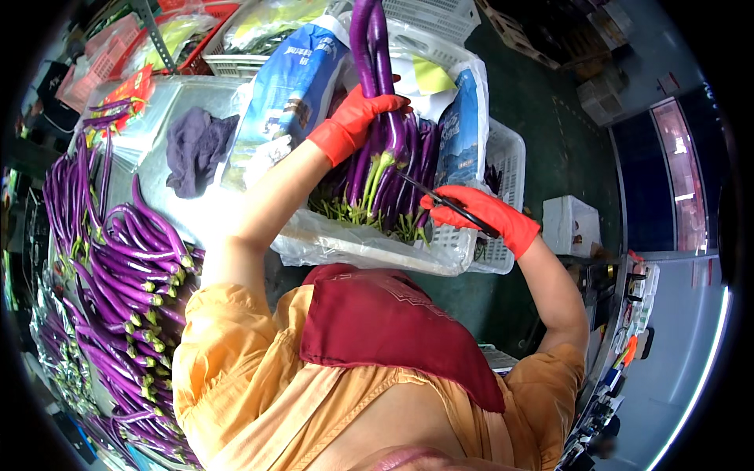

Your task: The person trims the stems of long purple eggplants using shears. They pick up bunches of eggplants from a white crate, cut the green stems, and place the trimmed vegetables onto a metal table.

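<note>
My left hand [358, 120], in a red rubber glove, grips a few long purple eggplants [377, 65], their green stems pointing down toward me. In my right hand [480, 213], gloved in red too, is a dark pair of scissors [439, 197]. The scissors' tip is beside the held eggplants' stem ends; whether it touches them I cannot tell. Below both hands stands a white plastic crate [453, 250] with a clear plastic liner [347, 244]. More eggplants [421, 153] stand packed inside it, stems toward me.
On the metal table [203, 91] at left lie a dark cloth [199, 150] and a large pile of eggplants [126, 282]. Blue printed bags [288, 82] line the crate's sides. Red crates [218, 29] stand behind. A white foam box [570, 226] is on the right.
</note>
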{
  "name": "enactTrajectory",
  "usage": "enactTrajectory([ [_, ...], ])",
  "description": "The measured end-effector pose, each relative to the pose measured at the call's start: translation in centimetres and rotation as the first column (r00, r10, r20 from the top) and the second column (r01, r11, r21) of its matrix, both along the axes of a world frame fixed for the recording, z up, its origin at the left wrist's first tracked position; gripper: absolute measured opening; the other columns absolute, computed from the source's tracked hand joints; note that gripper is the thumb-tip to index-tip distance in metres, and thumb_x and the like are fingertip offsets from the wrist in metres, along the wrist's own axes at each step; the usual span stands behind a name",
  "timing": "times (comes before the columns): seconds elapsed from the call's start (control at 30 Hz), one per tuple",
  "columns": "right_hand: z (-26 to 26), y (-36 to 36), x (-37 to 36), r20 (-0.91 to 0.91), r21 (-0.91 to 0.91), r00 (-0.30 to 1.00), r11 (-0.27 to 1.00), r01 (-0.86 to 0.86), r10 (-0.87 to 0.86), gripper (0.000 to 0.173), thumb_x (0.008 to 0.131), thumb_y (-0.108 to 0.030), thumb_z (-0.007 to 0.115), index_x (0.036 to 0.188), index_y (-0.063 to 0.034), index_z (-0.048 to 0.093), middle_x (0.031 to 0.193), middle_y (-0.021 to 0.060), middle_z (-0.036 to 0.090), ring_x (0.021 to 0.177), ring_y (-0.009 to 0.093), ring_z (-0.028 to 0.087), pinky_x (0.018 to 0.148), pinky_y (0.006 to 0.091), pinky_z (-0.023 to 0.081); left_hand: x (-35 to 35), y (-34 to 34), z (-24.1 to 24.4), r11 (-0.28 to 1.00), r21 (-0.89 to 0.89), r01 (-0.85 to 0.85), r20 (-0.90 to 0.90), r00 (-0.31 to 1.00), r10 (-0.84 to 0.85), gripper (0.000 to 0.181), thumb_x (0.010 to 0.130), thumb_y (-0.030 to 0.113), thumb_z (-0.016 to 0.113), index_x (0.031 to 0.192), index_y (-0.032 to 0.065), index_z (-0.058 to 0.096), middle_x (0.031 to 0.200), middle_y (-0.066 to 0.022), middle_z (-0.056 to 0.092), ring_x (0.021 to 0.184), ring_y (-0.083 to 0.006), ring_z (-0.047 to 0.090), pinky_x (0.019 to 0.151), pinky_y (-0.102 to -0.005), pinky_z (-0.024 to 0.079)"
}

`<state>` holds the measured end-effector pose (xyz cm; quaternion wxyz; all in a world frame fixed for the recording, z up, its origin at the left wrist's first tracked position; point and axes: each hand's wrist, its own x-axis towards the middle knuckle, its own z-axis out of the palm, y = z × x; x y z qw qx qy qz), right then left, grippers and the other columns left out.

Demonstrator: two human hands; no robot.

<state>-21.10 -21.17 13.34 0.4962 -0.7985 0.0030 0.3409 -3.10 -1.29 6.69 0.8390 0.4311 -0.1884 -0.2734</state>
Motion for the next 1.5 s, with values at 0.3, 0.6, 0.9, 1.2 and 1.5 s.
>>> enactTrajectory([
  [0.3,-2.6,2.0,1.0,0.257,-0.193,0.964,0.974,0.116,-0.064,0.032,0.087,-0.033,0.065,0.089,-0.0017,0.063,0.071,0.0073,0.061,0.065,0.014,0.058,0.06,0.0311,0.043,-0.1,-2.4,-1.7,0.937,0.204,-0.282,0.311,0.927,0.211,0.059,0.078,0.01,0.074,0.129,0.0027,0.046,0.103,-0.0084,0.065,0.091,-0.0174,0.062,0.082,-0.0315,0.05],
  [0.6,-1.5,3.0,0.6,0.204,-0.388,0.979,0.916,0.099,-0.02,0.033,0.087,-0.035,0.064,0.094,-0.0026,0.065,0.071,0.0115,0.062,0.065,0.017,0.06,0.064,0.0331,0.046,0.2,-3.0,-3.1,0.929,0.191,-0.318,0.133,0.946,0.297,0.054,0.07,0.013,0.078,0.115,0.0031,0.051,0.096,-0.0057,0.061,0.085,-0.0169,0.058,0.076,-0.0322,0.049],
  [0.9,-2.8,2.2,1.5,0.174,-0.489,0.982,0.872,0.019,0.076,0.044,0.085,-0.043,0.065,0.105,-0.0043,0.063,0.093,0.0174,0.066,0.088,0.03,0.064,0.075,0.037,0.047,-1.5,-2.4,-0.8,0.988,0.059,-0.144,0.071,0.988,0.139,0.062,0.078,0.01,0.071,0.131,-0.0009,0.041,0.103,-0.0119,0.064,0.094,-0.0204,0.062,0.083,-0.0333,0.05],
  [1.2,-5.6,3.2,1.7,0.234,-0.341,0.972,0.936,0.087,-0.005,0.031,0.089,-0.032,0.063,0.09,-0.0008,0.065,0.065,0.0072,0.061,0.058,0.015,0.057,0.055,0.032,0.043,-3.5,1.6,1.9,0.946,0.307,-0.104,0.149,0.987,0.06,0.026,0.078,0.018,0.072,0.097,0.0022,0.063,0.078,-0.0049,0.064,0.07,-0.0135,0.06,0.062,-0.0294,0.05],
  [1.5,-13.5,1.9,-0.9,0.067,-0.03,0.893,0.894,0.447,-0.444,0.032,0.086,-0.039,0.066,0.094,-0.0081,0.065,0.059,0.0033,0.058,0.042,0.009,0.044,0.04,0.0237,0.034,-2.2,17.3,7.1,0.855,0.38,-0.353,0.294,0.923,0.25,0.041,0.07,0.018,0.072,0.104,0.0029,0.057,0.086,-0.0038,0.062,0.082,-0.0115,0.057,0.072,-0.0273,0.046],
])
